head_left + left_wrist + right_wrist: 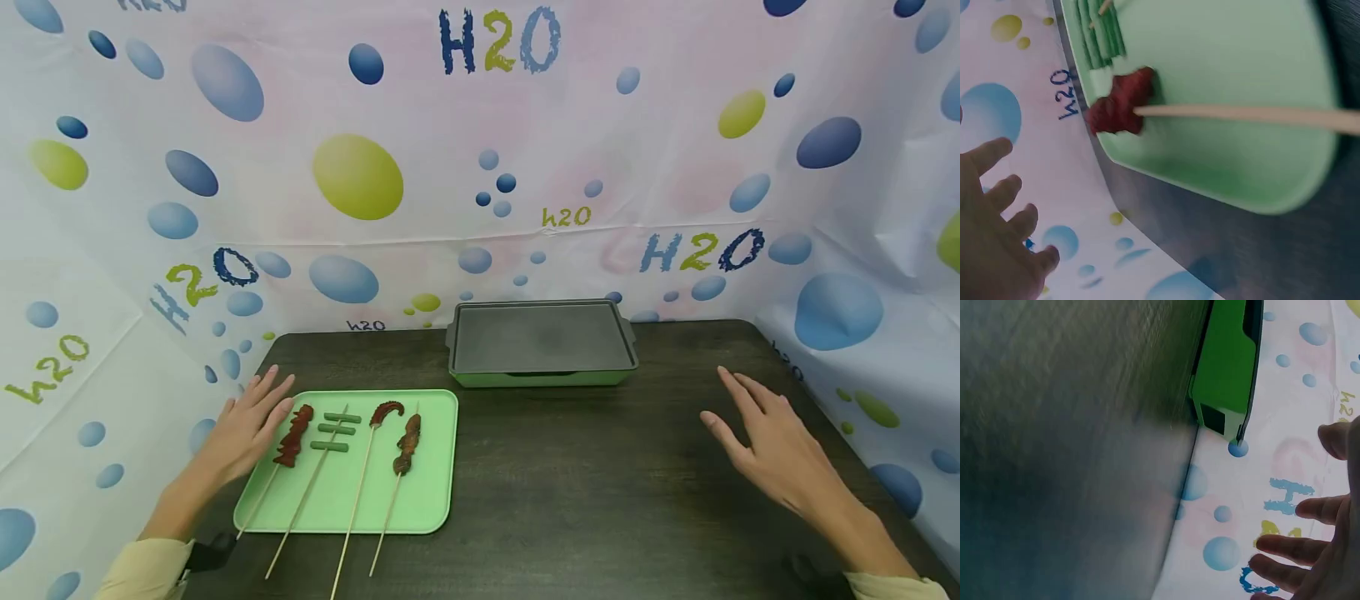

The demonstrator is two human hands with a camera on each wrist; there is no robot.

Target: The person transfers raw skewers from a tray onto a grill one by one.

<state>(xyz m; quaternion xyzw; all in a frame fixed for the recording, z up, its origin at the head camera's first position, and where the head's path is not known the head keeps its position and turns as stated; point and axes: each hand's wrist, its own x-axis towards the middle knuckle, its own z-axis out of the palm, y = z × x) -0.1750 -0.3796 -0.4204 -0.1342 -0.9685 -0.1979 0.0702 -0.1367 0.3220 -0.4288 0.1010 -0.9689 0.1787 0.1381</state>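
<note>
My left hand (245,427), fingers straight and spread, is at the upper left corner of a light green tray (432,500). Beside its thumb lies a skewer with dark red meat (295,437), seen close in the left wrist view as red meat (1124,103) on a stick. Further right on the tray are a skewer of green pieces (330,447), one with a curled reddish-brown tentacle (386,411), and one with brown meat (407,446). Their sticks reach past the near rim. My right hand (777,447) hovers with straight fingers over the table's right side, holding nothing.
An electric griddle (546,337) with a dark flat top and green base stands at the back middle of the dark wooden table (570,483). Its green side (1225,369) shows in the right wrist view. A white patterned sheet (480,125) hangs behind and along both sides.
</note>
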